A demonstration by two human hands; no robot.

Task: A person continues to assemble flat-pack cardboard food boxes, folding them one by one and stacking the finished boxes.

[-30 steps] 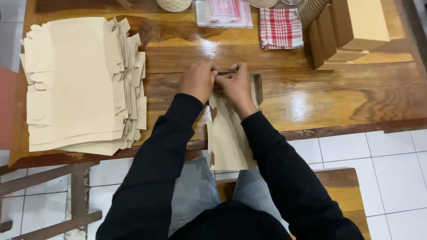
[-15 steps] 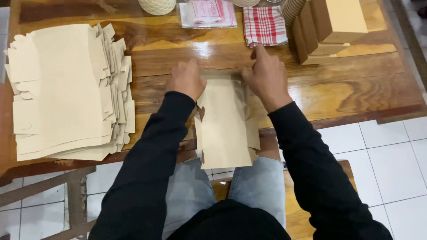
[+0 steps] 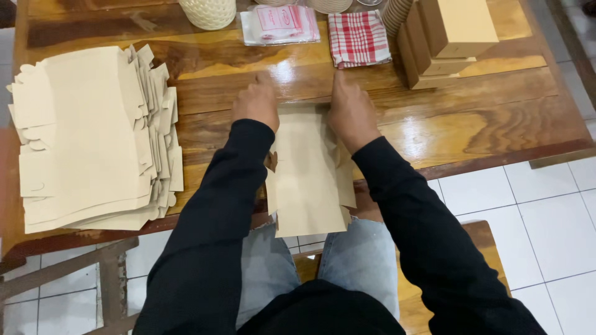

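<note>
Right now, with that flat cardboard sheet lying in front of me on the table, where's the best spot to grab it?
Probably the near end of the cardboard sheet, which overhangs the table edge toward your lap. Come from below and in front, pinching thumb over, fingers under. The far end lies flat on the wood under your left hand and right hand, leaving no lip.

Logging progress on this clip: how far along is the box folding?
Done: a few folded boxes stand stacked at the table's far right. In hand: one flat blank lies at the near table edge, with the left hand and right hand pressing its far end; it is not yet box-shaped. Left: a thick pile of flat blanks on the left.
</note>
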